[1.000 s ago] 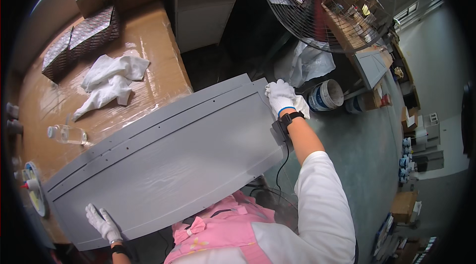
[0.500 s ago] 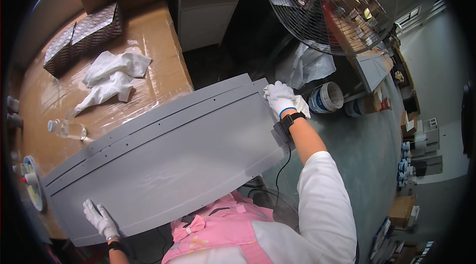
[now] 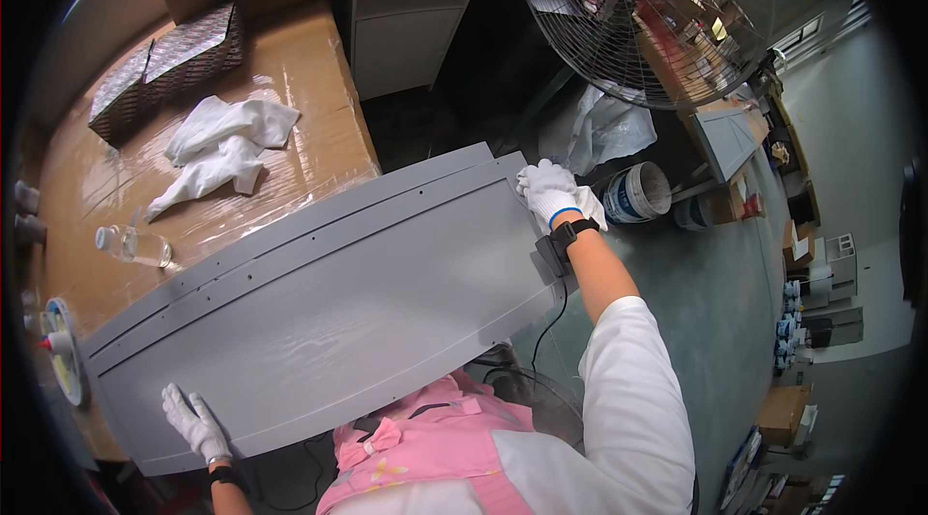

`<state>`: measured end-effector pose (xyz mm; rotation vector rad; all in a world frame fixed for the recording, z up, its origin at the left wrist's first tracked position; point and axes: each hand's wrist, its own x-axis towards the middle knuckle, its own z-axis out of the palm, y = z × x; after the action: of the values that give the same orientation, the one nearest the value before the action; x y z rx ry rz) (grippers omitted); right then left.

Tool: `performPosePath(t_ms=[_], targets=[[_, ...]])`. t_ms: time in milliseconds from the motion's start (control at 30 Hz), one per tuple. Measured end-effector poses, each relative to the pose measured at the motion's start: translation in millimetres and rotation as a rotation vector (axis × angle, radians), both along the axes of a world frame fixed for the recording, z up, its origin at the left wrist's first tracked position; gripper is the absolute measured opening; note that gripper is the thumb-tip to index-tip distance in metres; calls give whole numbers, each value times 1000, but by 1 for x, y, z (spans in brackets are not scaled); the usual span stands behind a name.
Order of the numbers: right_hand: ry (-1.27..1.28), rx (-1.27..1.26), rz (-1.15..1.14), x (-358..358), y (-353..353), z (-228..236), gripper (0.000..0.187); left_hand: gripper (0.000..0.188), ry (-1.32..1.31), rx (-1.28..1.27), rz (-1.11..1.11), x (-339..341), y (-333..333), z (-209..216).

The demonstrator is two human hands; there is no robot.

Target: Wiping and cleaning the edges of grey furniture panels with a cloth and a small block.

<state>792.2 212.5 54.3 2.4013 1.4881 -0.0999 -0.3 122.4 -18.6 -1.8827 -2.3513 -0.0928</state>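
While a grey panel (image 3: 329, 307) overlaps the brown surface (image 3: 314, 114) beside a capped clear bottle (image 3: 143, 247), the left hand (image 3: 195, 424) lies spread on the panel; the right hand (image 3: 549, 188) bunches white cloth (image 3: 592, 208) near an open, pale-lined bucket (image 3: 621, 198).

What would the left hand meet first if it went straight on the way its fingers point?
The left gloved hand appears to rest on the grey panel, so it would likely first cross the panel's long groove, though depth is unclear.

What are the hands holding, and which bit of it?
The right hand holds a white cloth at the right end of the gray panel; which part it grips is hidden. The left hand holds nothing, lying open on the panel.
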Motion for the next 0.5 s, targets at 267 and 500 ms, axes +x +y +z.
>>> performPosePath(t_ms=[267, 500], targets=[[-29, 72, -81, 1, -3, -2, 27, 54, -7, -14, -5, 3, 2, -1], [-18, 71, -105, -13, 2, -2, 30, 52, 8, 16, 3, -2, -4, 2]])
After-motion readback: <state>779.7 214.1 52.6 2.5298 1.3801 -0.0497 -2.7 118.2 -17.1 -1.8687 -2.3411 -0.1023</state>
